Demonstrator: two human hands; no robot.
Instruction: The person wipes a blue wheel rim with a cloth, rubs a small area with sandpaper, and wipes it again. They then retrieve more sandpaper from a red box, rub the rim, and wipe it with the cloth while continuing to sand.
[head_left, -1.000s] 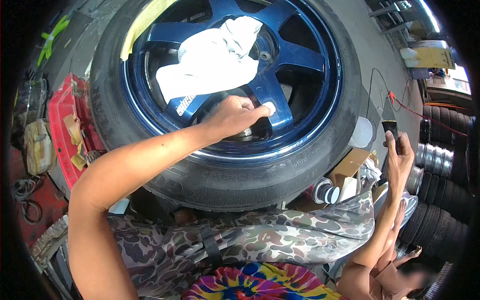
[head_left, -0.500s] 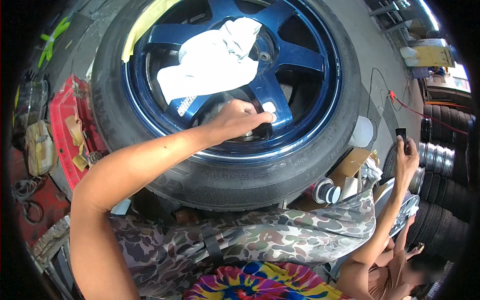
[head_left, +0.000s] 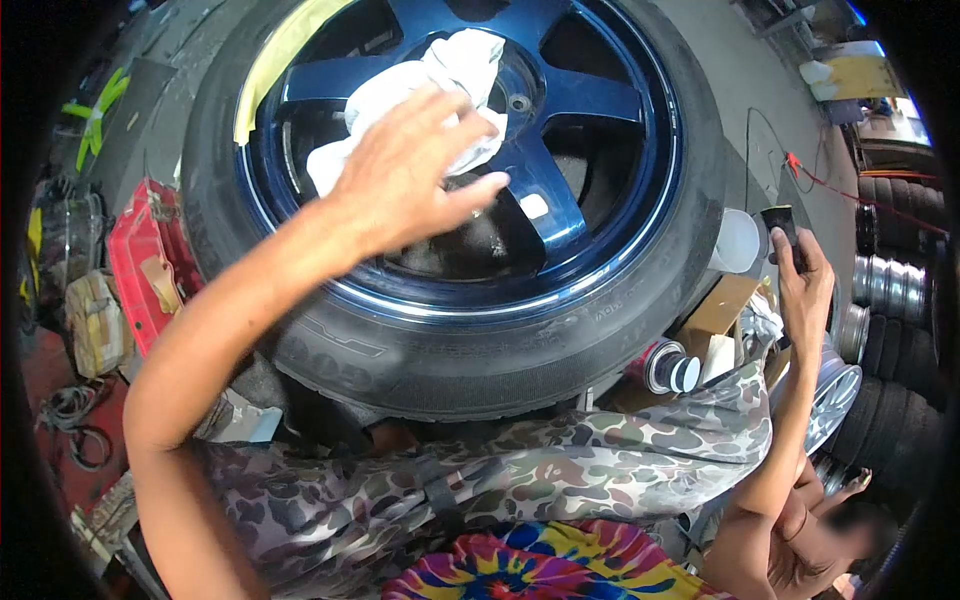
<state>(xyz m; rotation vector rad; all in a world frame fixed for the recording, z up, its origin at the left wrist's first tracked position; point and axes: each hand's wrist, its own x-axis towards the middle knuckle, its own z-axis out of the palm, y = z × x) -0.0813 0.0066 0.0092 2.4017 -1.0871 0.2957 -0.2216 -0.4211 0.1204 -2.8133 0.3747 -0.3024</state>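
My left hand (head_left: 405,175) is open, fingers spread, over a bunched white cloth (head_left: 468,62) and overlapping it in this view. The cloth lies on the spokes of a dark blue wheel rim (head_left: 590,97) fitted in a black tyre (head_left: 480,365). A small bright white patch (head_left: 535,206) shows on the spoke near my left thumb. Out to the right of the tyre, my right hand (head_left: 806,280) grips a small black block (head_left: 778,217) between thumb and fingers, its top edge pale. Yellow masking tape (head_left: 268,70) covers part of the rim's upper left edge.
A white tub (head_left: 738,242), a cardboard box (head_left: 722,303) and a tin (head_left: 664,366) stand by the tyre's lower right. A red tray (head_left: 140,260) is on the left. Stacked tyres (head_left: 880,420) line the right side, where another person (head_left: 800,545) sits low.
My left hand has left the spoke, moving up and left over the cloth with its fingers spreading. My right hand, still holding the black block, has come slightly closer to the tyre.
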